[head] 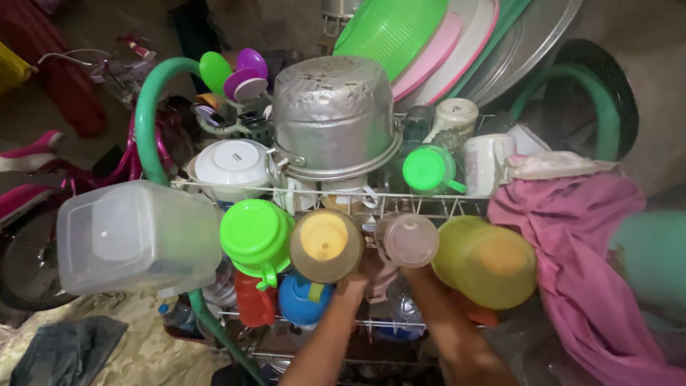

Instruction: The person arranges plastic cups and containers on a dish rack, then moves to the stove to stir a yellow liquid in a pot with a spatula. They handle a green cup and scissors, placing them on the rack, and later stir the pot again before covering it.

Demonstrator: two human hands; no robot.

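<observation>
L hand (pixel 354 286) fingers on amber plastic cup (pixel 325 245); R hand (pixel 414 275) fingers: can't tell

Two bare forearms rise from the 6 o'clock edge of the view and lean toward 12 o'clock, drawing close together as they go. The left forearm climbs from about 6 o'clock, slanting slightly to 1 o'clock; the left hand (pixel 355 280) is mostly hidden, its fingers out of sight. The right forearm slants from 5 o'clock toward 11 o'clock; the right hand (pixel 413 277) is likewise hidden, grip not readable
</observation>
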